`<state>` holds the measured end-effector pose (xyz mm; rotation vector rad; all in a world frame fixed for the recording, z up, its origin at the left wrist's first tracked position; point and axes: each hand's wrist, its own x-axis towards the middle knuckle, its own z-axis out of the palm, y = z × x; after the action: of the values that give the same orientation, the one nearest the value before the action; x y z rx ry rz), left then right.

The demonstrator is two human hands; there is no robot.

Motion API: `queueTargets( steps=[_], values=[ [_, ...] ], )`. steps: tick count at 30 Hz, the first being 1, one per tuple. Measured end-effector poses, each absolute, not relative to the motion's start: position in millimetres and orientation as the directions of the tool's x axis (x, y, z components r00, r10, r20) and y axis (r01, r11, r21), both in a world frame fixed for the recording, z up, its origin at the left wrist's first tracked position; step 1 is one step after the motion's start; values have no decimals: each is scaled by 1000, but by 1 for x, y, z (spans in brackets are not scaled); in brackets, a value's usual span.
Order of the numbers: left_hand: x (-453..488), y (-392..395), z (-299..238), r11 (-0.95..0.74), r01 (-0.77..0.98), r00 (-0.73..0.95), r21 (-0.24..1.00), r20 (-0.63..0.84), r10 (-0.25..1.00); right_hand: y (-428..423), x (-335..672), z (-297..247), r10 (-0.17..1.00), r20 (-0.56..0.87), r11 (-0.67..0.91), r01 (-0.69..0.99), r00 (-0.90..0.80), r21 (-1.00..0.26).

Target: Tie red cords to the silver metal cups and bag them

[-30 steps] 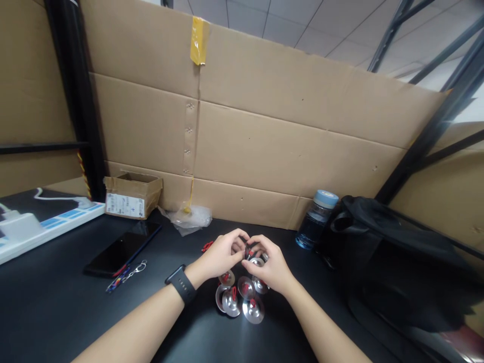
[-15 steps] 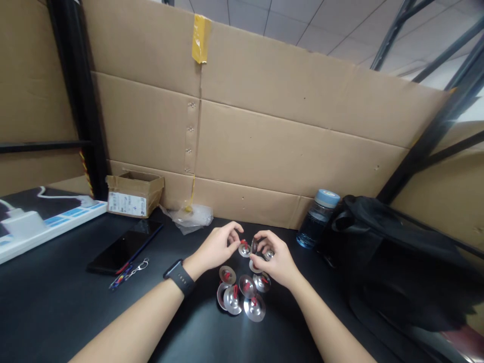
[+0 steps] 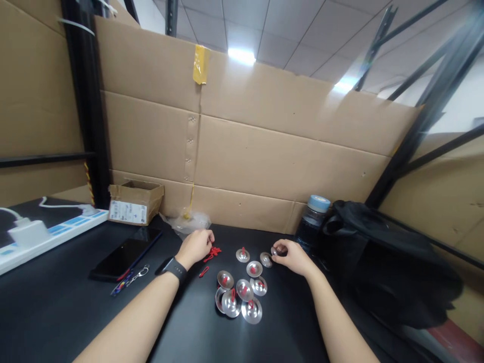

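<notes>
My left hand [image 3: 196, 248] is closed, its curled fingertips at the edge of a small pile of red cord loops [image 3: 215, 251]; what lies between them is hidden. A single red loop [image 3: 204, 271] rests nearer me. My right hand [image 3: 294, 256] pinches a small metal finger cymbal [image 3: 275, 251] low over the table. Left of it lies a cordless-looking cymbal [image 3: 266, 259]. A finger cymbal with a red cord [image 3: 242, 255] sits dome up between my hands. Several more cymbals with red cords [image 3: 251, 310] are grouped closer to me, some overlapping.
A black phone [image 3: 126, 254], a keyring [image 3: 130, 279], a white power strip [image 3: 64, 229] and an opened carton [image 3: 136, 201] are on the left. Plastic film [image 3: 187, 222] lies by the cardboard wall [image 3: 242, 151]. A water bottle [image 3: 313, 219] and black bag [image 3: 385, 267] stand right.
My left hand has left the corded cymbal and moved left to the red loops, uncovering them. My right hand has shifted right with a cymbal. The view has tilted up.
</notes>
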<state>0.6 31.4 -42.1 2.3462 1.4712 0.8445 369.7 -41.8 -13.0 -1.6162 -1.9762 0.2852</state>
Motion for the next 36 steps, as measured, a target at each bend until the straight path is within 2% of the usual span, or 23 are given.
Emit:
queueTargets(
  steps=[10,17,36],
  values=[
    [3,32,-39,-560,700,458,443,324,828,-45,365,-16,964,206,253,804,-165,-539],
    [5,32,-41,-577,699,493,423,300,817,-39,359,-24,967,148,255,791,-208,-556],
    [4,24,-31,-537,718,495,442,217,841,-47,345,-15,940,172,341,796,-294,-501]
  ],
)
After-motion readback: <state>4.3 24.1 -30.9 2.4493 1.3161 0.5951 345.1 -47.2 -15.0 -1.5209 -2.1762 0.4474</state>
